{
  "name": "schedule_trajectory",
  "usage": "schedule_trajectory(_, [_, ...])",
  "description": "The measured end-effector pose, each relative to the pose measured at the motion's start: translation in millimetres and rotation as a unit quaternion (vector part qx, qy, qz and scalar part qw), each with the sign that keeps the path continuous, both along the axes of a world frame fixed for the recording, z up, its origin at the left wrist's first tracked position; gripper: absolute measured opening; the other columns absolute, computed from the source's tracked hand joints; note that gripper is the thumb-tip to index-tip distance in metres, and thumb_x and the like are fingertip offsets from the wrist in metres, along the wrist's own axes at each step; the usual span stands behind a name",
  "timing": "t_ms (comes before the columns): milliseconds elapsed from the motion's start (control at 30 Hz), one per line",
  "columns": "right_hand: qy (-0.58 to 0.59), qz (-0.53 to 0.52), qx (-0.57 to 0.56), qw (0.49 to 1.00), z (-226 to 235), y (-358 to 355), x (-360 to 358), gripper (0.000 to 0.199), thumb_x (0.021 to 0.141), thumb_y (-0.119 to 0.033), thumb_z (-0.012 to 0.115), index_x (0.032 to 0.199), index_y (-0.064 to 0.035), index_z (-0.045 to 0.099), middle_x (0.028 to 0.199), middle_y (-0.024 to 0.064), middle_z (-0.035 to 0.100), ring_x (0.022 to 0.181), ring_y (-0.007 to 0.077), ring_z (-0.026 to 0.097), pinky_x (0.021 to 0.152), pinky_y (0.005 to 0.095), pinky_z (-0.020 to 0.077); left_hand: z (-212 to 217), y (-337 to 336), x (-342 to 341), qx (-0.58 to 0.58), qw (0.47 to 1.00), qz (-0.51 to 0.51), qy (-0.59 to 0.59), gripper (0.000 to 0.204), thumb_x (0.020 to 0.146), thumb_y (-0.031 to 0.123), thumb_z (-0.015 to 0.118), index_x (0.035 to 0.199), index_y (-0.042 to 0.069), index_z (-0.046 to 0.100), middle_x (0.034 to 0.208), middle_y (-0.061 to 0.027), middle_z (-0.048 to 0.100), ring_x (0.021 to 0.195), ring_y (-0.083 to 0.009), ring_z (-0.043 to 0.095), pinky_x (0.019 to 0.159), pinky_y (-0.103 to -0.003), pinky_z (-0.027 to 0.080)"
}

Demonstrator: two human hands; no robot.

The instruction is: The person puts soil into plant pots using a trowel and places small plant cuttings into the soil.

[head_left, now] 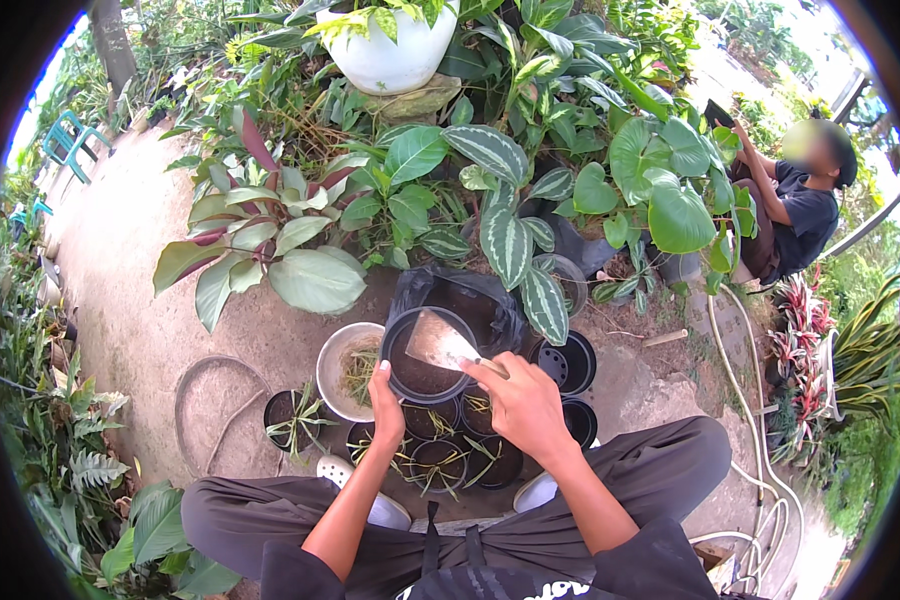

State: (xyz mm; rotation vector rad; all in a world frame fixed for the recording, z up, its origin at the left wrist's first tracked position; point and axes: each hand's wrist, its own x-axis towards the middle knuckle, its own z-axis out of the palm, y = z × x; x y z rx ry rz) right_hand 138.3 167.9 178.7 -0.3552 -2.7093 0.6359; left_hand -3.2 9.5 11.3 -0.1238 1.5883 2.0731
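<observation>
My left hand [386, 408] grips the left side of a black plastic pot [391, 352], its thumb up along the rim. Dark soil lies inside the pot. In my right hand [526, 408] is a hand trowel [438, 340] with a flat, pale metal blade, held by its handle. The blade is over the pot's opening; whether it touches the soil I cannot tell. Just behind the pot stands an open black plastic bag [510, 325] with soil in it. A white bowl [327, 372] with dry grassy clippings sits left of the pot.
Several small black pots with thin seedlings [438, 462] stand between my feet. Empty black pots [576, 352] are on the right, one potted seedling [292, 425] on the left. Leafy plants [300, 270] crowd the far side. A hose [760, 440] runs along the right, near another person [805, 215].
</observation>
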Motion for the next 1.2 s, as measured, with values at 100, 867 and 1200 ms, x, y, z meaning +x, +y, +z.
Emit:
schedule_trajectory(100, [-0.073,-0.007,-0.016,0.997,6.8,-5.4,8.4,0.036,0.089,-0.007,0.067,0.122,-0.0195,0.072,0.090,0.0085,0.062,0.074,0.0290,0.065,0.064,0.0405,0.0519,8.4,3.3,2.2,-0.013,1.000,-0.011,0.019,0.077,0.103,0.050,0.045,0.156,-0.004,0.031,0.148,-0.0177,0.046,0.134,-0.0250,0.050,0.113,-0.039,0.039])
schedule_trajectory(867, [-0.208,-0.027,-0.038,0.977,10.0,4.9,22.0,0.029,0.094,-0.016,0.062,0.120,-0.0202,0.073,0.091,0.0104,0.064,0.085,0.0315,0.068,0.073,0.0454,0.0535,24.3,9.4,10.9,-0.097,0.986,-0.088,0.107,0.077,0.100,0.044,0.046,0.147,-0.018,0.039,0.150,-0.0306,0.048,0.142,-0.0332,0.044,0.121,-0.037,0.026])
schedule_trajectory(1200, [-0.177,-0.021,-0.052,0.983,20.5,6.2,19.3,0.028,0.096,-0.016,0.061,0.121,-0.0215,0.073,0.088,0.0078,0.061,0.081,0.0300,0.066,0.068,0.0431,0.0520,28.4,10.2,7.9,-0.058,0.982,-0.122,0.135,0.076,0.101,0.043,0.045,0.145,-0.019,0.041,0.144,-0.0285,0.054,0.136,-0.0307,0.050,0.118,-0.036,0.030])
